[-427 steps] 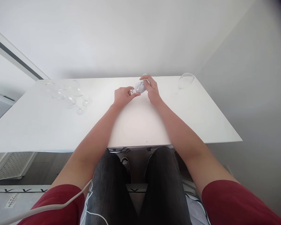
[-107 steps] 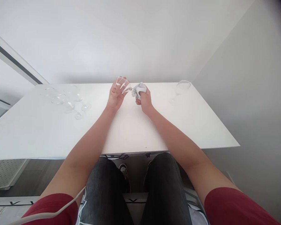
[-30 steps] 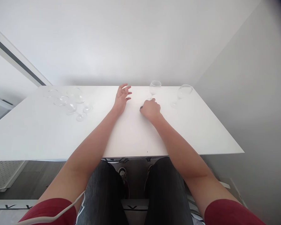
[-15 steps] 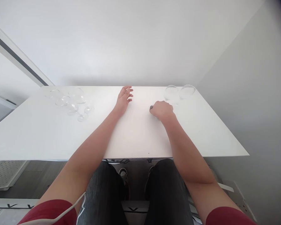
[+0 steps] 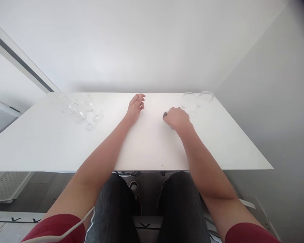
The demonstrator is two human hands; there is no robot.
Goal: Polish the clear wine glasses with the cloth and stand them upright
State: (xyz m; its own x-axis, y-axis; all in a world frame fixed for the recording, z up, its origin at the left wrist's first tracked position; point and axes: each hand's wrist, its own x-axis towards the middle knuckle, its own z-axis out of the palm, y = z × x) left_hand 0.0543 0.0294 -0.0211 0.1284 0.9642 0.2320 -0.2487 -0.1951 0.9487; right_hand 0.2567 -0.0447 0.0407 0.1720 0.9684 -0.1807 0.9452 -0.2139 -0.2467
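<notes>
My left hand (image 5: pixel 136 104) lies on the white table (image 5: pixel 142 145), fingers stretched and loosely apart, holding nothing. My right hand (image 5: pixel 176 118) is closed in a fist on the table further right. A small dark bit of cloth (image 5: pixel 164 115) pokes out at its left edge. A clear wine glass (image 5: pixel 188 100) stands upright just beyond its knuckles. The stem is hidden, so I cannot tell if the fingers touch it. A second clear wine glass (image 5: pixel 205 97) stands right beside the first, near the far right corner.
Several clear glasses (image 5: pixel 77 108) are grouped at the far left of the table, some lying on their sides. The white wall runs along the table's back edge. My knees are under the near edge.
The glass that both hands held with the cloth now stands by the glass at the far right. My right hand moved right with it, fist closed. My left hand let go and rests open.
</notes>
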